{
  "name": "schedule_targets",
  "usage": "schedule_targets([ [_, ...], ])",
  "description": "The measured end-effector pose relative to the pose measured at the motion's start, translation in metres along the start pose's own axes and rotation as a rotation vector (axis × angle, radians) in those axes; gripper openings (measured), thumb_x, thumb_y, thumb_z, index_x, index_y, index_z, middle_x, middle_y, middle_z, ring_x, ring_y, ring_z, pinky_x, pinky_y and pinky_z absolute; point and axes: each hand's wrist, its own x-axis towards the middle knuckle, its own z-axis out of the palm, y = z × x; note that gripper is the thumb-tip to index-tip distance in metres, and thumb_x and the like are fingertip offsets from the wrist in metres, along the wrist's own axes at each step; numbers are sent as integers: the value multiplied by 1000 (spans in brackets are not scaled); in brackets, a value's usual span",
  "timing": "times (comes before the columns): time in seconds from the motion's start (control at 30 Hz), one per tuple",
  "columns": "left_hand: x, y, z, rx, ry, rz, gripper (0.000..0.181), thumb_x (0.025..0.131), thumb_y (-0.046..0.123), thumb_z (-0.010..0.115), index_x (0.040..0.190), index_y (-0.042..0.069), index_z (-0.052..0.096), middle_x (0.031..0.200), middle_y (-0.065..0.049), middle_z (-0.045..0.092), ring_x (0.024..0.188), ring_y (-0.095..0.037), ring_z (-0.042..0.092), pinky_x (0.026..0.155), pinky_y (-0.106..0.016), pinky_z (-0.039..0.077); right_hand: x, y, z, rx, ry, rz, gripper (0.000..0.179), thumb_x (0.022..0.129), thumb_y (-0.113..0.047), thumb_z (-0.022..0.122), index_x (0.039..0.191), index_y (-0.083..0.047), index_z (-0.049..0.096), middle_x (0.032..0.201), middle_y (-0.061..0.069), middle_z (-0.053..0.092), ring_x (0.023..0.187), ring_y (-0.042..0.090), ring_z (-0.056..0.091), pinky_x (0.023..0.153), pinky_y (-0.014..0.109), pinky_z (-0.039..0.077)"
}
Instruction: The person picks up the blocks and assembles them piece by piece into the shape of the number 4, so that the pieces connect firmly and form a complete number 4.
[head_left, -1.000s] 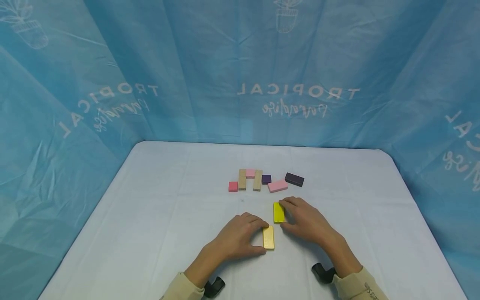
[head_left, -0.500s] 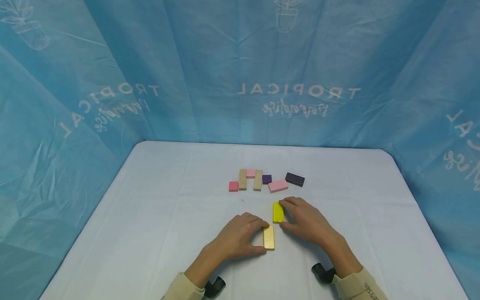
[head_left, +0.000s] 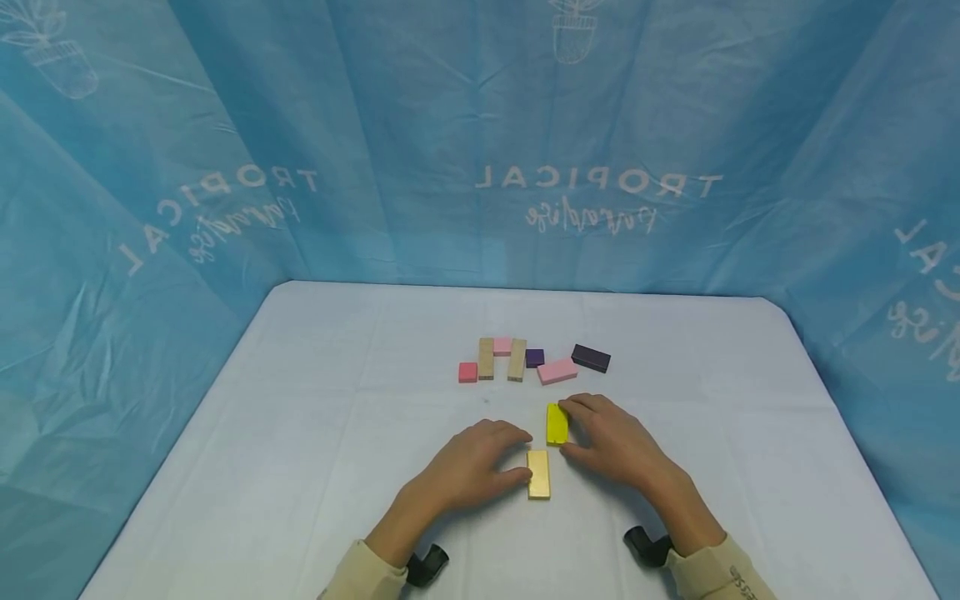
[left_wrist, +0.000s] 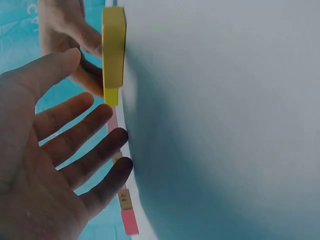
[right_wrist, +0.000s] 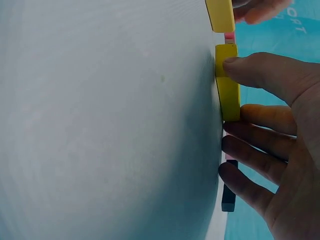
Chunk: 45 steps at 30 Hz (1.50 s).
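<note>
My left hand (head_left: 471,468) is off the gold block (head_left: 539,485), with its fingers and thumb spread apart beside it. In the left wrist view, a gap shows between the left fingers (left_wrist: 82,117) and the gold block (left_wrist: 114,47). My right hand (head_left: 621,443) pinches the yellow block (head_left: 557,425) between thumb and index finger at its two ends. In the right wrist view the thumb lies on the near end of the yellow block (right_wrist: 230,102). Both blocks lie flat on the white cloth, the yellow one beyond and slightly right of the gold one.
Behind the hands several blocks lie in a loose row: a red block (head_left: 467,372), two wooden blocks (head_left: 486,360), pink blocks (head_left: 557,372), a small purple block (head_left: 535,358) and a black block (head_left: 591,358). Blue curtains (head_left: 420,150) surround the white table (head_left: 300,433).
My left hand has let go of the gold block and moved slightly up and away from it. The gold block stays in place. My right hand keeps its hold on the yellow block.
</note>
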Motion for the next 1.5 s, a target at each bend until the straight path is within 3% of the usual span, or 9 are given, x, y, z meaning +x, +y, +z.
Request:
schedule_targets([
  [0.5,0,-20,-14,-9,115,-97,36,90,33,66,124,22,62,126,8,58,120,-12,50,101,-37,40,0,0,1,21,-20,0,65,80,-41,75,137,-18,54,136,1,53,124,21,47,100,45,41],
  [0.87,3,-43,-39,3,258,-159,34,88,32,68,120,19,65,124,6,59,118,-13,52,99,-37,42,-1,-1,3,31,-22,4,65,80,-40,76,137,-18,54,136,1,52,124,21,47,101,44,40],
  [1.03,7,-51,-47,-5,283,-213,38,88,32,69,122,17,64,126,4,59,120,-16,51,100,-40,42,0,-1,2,29,-30,-1,65,81,-40,75,138,-17,53,137,1,52,125,21,46,102,44,39],
  [1.3,18,-65,-48,-34,321,-190,37,88,27,67,122,13,64,124,1,60,118,-17,53,99,-40,42,-2,2,0,27,-19,11,66,80,-40,76,138,-16,53,136,2,52,124,22,47,101,45,39],
  [1.5,24,-72,-47,-31,310,-233,36,88,26,68,121,13,64,124,1,59,118,-18,52,99,-40,43,-1,3,1,34,-8,5,66,80,-39,76,137,-17,54,136,1,52,124,21,47,101,45,40],
])
